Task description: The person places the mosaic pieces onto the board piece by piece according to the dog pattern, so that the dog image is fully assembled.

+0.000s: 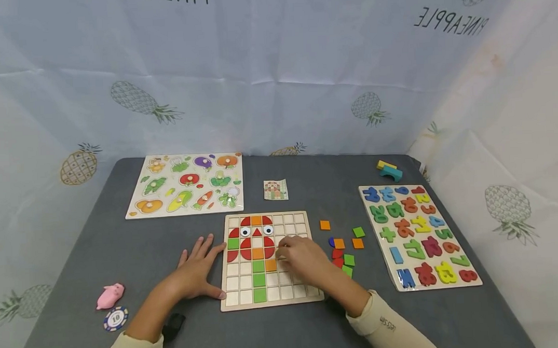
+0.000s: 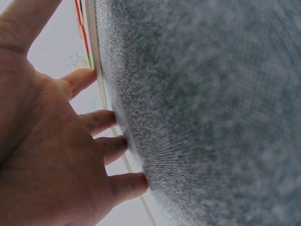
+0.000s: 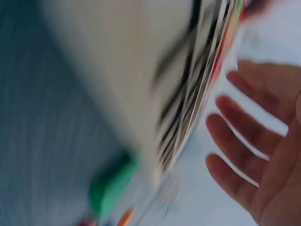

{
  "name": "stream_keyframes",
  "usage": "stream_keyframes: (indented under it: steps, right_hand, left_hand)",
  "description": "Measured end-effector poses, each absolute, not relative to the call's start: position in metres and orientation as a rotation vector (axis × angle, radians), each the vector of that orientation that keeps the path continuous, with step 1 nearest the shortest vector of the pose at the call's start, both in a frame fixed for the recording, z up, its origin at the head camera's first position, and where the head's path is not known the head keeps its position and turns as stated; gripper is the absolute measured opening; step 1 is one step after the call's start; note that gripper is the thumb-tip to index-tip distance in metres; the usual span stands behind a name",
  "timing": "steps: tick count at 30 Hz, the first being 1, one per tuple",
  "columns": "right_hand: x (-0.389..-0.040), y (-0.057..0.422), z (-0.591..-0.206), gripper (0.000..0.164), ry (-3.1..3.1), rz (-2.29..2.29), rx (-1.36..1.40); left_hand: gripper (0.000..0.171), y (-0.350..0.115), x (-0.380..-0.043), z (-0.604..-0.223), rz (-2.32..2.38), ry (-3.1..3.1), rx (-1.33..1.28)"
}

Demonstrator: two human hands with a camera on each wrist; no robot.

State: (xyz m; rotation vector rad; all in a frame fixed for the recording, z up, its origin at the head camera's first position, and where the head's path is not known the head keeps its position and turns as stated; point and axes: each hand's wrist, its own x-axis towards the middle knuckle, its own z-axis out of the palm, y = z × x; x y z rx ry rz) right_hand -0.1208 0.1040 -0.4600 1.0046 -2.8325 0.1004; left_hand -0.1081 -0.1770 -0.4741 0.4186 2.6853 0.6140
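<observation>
On the dark table lies a wooden grid board (image 1: pixel 247 304), partly filled with red, orange, green and white tiles and two eye tiles. My left hand (image 1: pixel 196 273) is spread at its left side, with the thumb and index finger touching the rim. In the left wrist view, the left hand's fingers (image 2: pixel 134 184) reach along the table surface beside the board. Over the board's right half is my right hand (image 1: pixel 303 260), its fingertips close to an orange tile (image 1: pixel 271 265). Loosely bent fingers (image 3: pixel 235 181) show in the blurred right wrist view, with no tile visible between them.
Loose orange, green, red and blue tiles (image 1: pixel 349 260) lie right of the board. Farther right is a number puzzle (image 1: pixel 393 273). A vegetable puzzle (image 1: pixel 185 170), picture card (image 1: pixel 275 190) and blocks (image 1: pixel 391 172) are at the back. A pink pig (image 1: pixel 110 296) and poker chip (image 1: pixel 115 318) sit left.
</observation>
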Motion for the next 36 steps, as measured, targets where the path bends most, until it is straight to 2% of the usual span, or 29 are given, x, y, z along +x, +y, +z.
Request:
stream_keyframes:
  steps: [4,7,10,16,23,27,29,31,36]
  right_hand:
    - [-0.145,0.140,-0.459,0.018,-2.936,0.100,0.640]
    - [-0.157,0.162,-0.461,0.014,-3.086,0.033,0.452]
    - [-0.162,0.176,-0.462,0.010,-3.170,0.037,0.440]
    - [-0.164,0.183,-0.461,0.019,-3.167,0.126,0.502]
    - [-0.160,0.186,-0.466,0.017,-3.137,0.130,0.524]
    - [-0.143,0.164,-0.457,0.020,-3.051,0.302,0.635]
    - [-0.130,0.145,-0.449,0.024,-3.013,0.427,0.793]
    - [-0.116,0.125,-0.443,0.022,-2.992,0.526,0.994]
    - [-0.091,0.095,-0.449,0.014,-2.896,0.333,1.323]
  left_hand:
    - [0.115,-0.177,-0.107,-0.476,0.610,2.680,0.417]
    - [0.115,-0.178,-0.106,-0.477,0.609,2.677,0.430]
    - [0.115,-0.179,-0.106,-0.476,0.615,2.682,0.446]
    - [0.114,-0.179,-0.110,-0.478,0.625,2.691,0.462]
    - [0.115,-0.177,-0.109,-0.480,0.616,2.673,0.450]
    - [0.114,-0.178,-0.107,-0.477,0.606,2.670,0.461]
    - [0.114,-0.180,-0.108,-0.477,0.612,2.678,0.465]
    - [0.114,-0.181,-0.108,-0.476,0.620,2.685,0.466]
    - [0.114,-0.181,-0.109,-0.476,0.629,2.680,0.462]
